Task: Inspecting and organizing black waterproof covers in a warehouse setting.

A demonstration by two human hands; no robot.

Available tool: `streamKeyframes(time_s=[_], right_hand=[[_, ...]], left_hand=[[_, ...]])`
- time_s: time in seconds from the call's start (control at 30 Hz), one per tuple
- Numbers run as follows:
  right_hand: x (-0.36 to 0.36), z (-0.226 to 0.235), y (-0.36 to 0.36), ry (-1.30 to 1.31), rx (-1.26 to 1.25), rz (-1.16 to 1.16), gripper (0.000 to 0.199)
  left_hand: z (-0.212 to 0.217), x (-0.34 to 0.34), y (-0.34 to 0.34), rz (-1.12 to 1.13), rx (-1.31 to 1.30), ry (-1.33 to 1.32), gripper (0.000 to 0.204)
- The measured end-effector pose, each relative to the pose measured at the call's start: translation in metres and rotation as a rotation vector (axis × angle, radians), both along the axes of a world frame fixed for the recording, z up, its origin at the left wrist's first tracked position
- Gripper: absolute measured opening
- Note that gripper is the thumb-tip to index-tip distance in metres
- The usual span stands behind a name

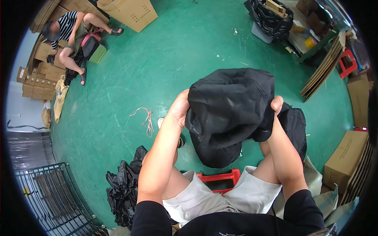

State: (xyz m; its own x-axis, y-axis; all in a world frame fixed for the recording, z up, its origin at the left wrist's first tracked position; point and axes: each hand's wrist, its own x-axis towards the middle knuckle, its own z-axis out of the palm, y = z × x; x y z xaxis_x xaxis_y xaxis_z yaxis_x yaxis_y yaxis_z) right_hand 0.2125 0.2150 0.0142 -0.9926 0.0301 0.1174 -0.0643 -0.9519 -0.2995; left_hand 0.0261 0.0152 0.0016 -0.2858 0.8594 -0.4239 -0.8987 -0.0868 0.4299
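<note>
In front of me I hold up a baggy, rounded piece of black cloth (232, 106); whether it is a bag, a cover or a cap I cannot tell. My left hand (180, 107) grips its left side, with most of the fingers hidden behind the cloth. On its right edge my right hand (277, 104) has a hold, the thumb showing and the other fingers out of sight. Below it, between my legs, another rounded black cloth piece (216, 156) is partly covered. A third dark cloth piece (293, 128) lies beyond my right forearm.
Crumpled black plastic (124, 187) lies left of my leg, near a pink string (149, 122) on the green floor. A red stool (236, 177) is beneath me. Cartons (344, 157) and flat cardboard (323, 67) stand right. Far left, a person (71, 31) sits by boxes.
</note>
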Motion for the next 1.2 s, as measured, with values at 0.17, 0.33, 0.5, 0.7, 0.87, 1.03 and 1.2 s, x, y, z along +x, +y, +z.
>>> streamKeyframes(time_s=[0.17, 0.33, 0.5, 0.7, 0.87, 1.03, 1.2], right_hand=[[0.001, -0.003, 0.006, 0.069, -0.145, 0.012, 0.076], [-0.001, 0.011, -0.002, 0.225, -0.210, -0.031, 0.053], [0.003, 0.002, 0.011, 0.155, -0.057, -0.133, 0.036], [0.002, 0.008, 0.026, 0.000, -0.153, -0.293, 0.039], [0.003, 0.007, 0.041, -0.054, -0.185, -0.248, 0.047], [-0.002, 0.011, 0.034, -0.123, -0.173, -0.343, 0.041], [-0.011, 0.022, 0.026, -0.121, -0.260, -0.288, 0.038]], left_hand=[[0.008, 0.007, 0.000, 0.105, 0.092, 0.041, 0.026], [0.006, 0.008, 0.003, 0.094, 0.066, 0.056, 0.027], [0.003, 0.012, 0.008, 0.067, 0.222, -0.068, 0.034], [0.026, 0.032, 0.012, -0.001, 0.332, 0.044, 0.056], [0.015, 0.030, 0.016, 0.075, 0.205, 0.183, 0.047], [0.012, 0.008, 0.002, 0.289, 0.166, -0.005, 0.056], [0.013, 0.002, -0.005, 0.176, 0.252, 0.112, 0.049]])
